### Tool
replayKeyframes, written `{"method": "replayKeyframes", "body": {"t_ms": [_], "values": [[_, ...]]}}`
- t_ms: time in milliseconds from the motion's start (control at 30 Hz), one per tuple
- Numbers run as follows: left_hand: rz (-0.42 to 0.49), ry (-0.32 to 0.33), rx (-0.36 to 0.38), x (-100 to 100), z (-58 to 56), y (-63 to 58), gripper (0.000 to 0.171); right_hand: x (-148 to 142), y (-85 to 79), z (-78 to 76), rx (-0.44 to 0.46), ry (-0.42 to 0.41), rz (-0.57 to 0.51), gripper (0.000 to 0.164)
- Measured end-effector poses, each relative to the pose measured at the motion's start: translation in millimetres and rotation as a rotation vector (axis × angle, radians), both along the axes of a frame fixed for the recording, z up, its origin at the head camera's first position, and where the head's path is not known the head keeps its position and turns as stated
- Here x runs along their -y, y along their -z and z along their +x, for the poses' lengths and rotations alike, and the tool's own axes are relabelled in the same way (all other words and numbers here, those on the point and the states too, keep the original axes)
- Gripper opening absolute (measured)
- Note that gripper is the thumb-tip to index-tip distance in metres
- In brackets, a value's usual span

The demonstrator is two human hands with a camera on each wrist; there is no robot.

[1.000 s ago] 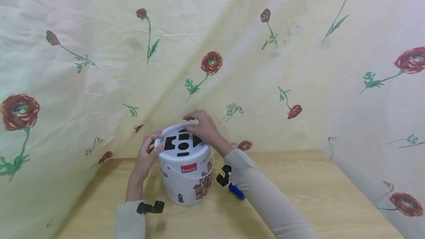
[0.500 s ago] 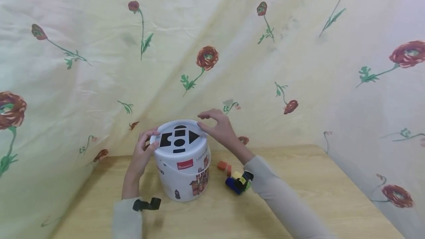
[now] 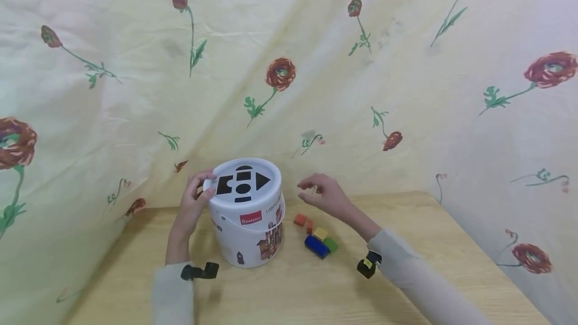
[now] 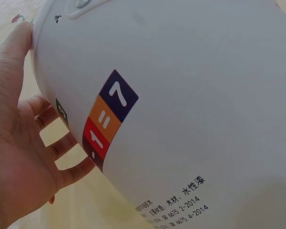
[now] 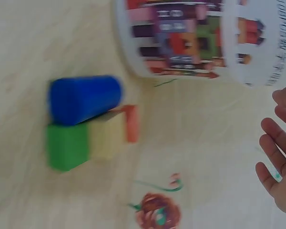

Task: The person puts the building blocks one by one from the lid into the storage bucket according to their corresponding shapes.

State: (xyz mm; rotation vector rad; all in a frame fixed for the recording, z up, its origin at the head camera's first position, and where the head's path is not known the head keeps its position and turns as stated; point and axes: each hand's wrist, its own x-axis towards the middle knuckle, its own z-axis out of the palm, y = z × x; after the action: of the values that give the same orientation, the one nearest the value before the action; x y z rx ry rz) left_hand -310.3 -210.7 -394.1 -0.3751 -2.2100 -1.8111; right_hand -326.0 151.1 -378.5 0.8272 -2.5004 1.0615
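Here, white cylindrical lidded bucket (image 3: 246, 242) stands upright on pale wood-grain tabletop (image 3: 280, 300). Red rectangular label (image 3: 251, 218) reads "ZMEDU" after unclear first letter; side shows "1 = 7", "GB 6675.2-2014", lower print cut off. Left hand (image 3: 189, 209) holds rim, fingers curved against it. Right hand (image 3: 328, 195) hovers holding nothing, fingers loosely spread, near blue cylinder (image 3: 316, 247), green block (image 3: 331, 244), yellow block (image 3: 321, 234), orange-red blocks (image 3: 300, 219); right wrist view blurs them.

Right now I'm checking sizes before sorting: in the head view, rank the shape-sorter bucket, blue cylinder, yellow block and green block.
1. Shape-sorter bucket
2. Blue cylinder
Unranked: yellow block and green block look too alike.
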Motion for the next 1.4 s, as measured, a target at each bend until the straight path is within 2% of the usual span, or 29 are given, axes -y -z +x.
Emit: {"method": "replayKeyframes", "body": {"t_ms": [133,233,433,733,933,1067,1233,1400], "values": [[0.013,0.015,-0.025,1,-2.7,1.7,0.04,-6,17.7,6.4,-0.004,-0.024,0.083,0.023],[0.016,0.02,-0.036,1,-3.7,2.7,0.04,-9,28.3,11.7,0.024,-0.045,0.149,0.025],[0.015,0.025,-0.038,2,-4.0,1.5,0.04,-14,42.1,19.8,0.048,-0.098,0.277,0.023],[0.007,0.018,-0.034,3,-2.4,-1.6,0.04,-20,56.4,27.5,-0.082,-0.166,0.449,0.021],[0.021,0.024,-0.049,2,-1.4,-2.2,0.038,-23,66.6,29.8,-0.114,-0.132,0.597,0.03],[0.03,0.025,-0.043,1,-1.0,-1.4,0.037,-22,72.6,29.6,-0.135,-0.113,0.637,0.035],[0.022,0.019,-0.026,1,-1.6,-1.6,0.039,-19,74.5,31.0,-0.159,-0.127,0.64,0.036],[0.014,0.012,-0.025,2,-2.2,-1.6,0.04,-15,74.6,29.7,-0.133,-0.148,0.622,0.035]]}}
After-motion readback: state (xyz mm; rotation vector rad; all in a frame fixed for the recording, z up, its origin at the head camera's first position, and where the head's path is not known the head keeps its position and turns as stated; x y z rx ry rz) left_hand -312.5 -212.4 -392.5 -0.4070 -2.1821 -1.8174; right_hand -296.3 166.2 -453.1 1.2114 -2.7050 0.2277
